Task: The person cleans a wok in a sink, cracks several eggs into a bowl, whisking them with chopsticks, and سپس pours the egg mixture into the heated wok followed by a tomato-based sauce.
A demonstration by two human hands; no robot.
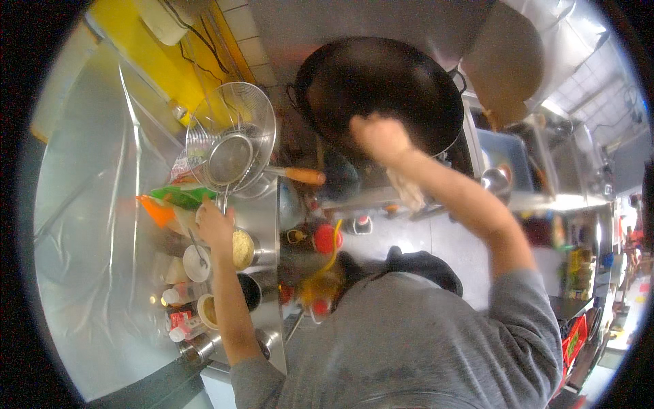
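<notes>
My right hand [382,137] is over the near edge of a large dark wok [378,76]. It is blurred and its fingers look curled; whether it holds anything cannot be told. On the left, my left hand [215,222] reaches to a green and orange plastic packet [181,197] and the metal handle of a strainer; which of them it grips is unclear. A wire-mesh strainer [231,159] rests within a larger wire skimmer [204,110]. Beside my left wrist stands a metal container of pale yellow food [242,249]. A white bowl with a spoon [196,263] sits on the other side.
Capped bottles [186,293], a dark-filled pot [249,291] and metal cups [196,347] line the left counter. The skimmer's wooden handle [305,176] juts past the counter edge. A metal ladle [495,181] lies right of the wok. A red-lidded container [327,239] stands low, near a yellow hose.
</notes>
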